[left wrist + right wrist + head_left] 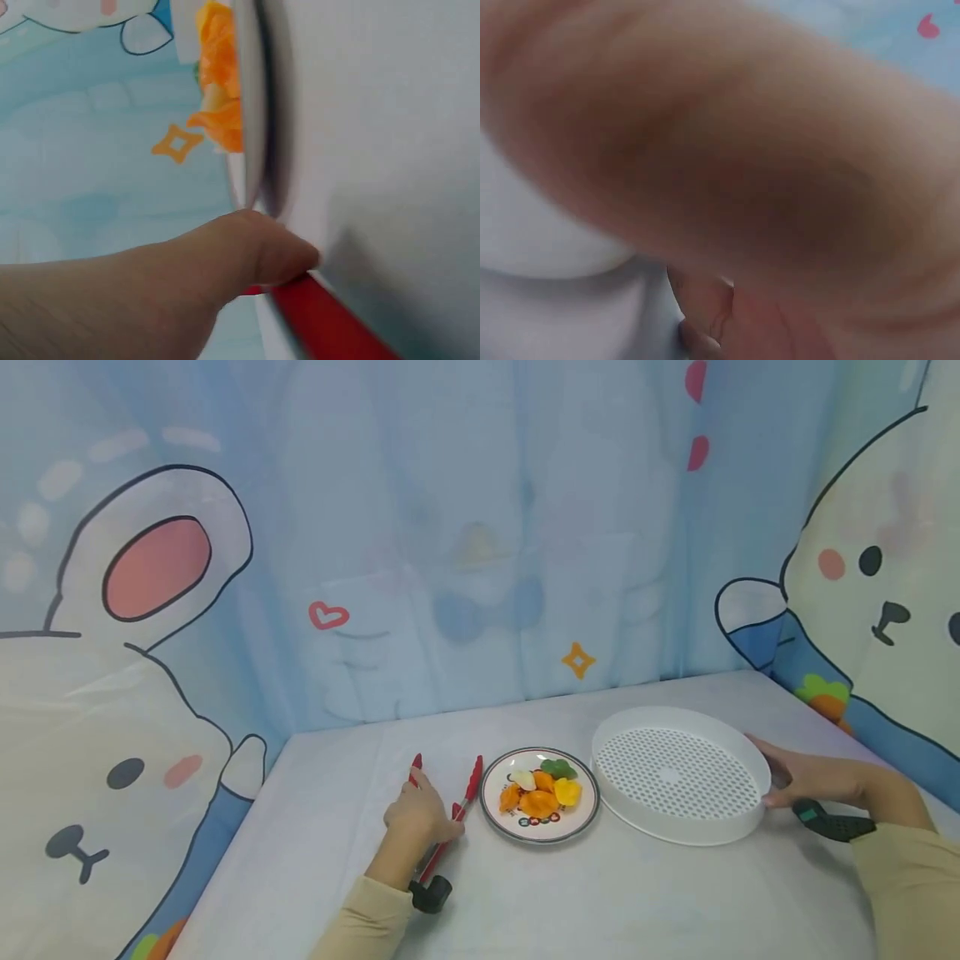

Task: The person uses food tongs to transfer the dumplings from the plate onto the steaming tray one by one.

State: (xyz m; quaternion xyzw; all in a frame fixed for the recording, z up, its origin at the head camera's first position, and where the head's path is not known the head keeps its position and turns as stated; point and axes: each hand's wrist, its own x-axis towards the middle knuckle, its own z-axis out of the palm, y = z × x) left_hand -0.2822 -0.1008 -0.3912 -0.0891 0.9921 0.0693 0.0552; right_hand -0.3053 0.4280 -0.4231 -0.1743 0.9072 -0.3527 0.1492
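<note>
My left hand [422, 814] holds a pair of red tongs [471, 783], whose two arms stand apart with the tips pointing away from me. In the left wrist view the thumb [259, 251] lies on one red arm. Just right of the tongs sits a round plate [491, 817] with a dark rim, bearing several orange, yellow, white and green dumpling-like pieces [538, 803]. My right hand [813, 777] grips the right side of a round white perforated steamer tray [678, 833], thumb at the near side. The right wrist view is blurred, hiding most of the fingers.
A white cloth covers the table [540, 902]. Behind it hangs a blue curtain [465, 677] printed with cartoon animals. The plate stands close against the tray's left side.
</note>
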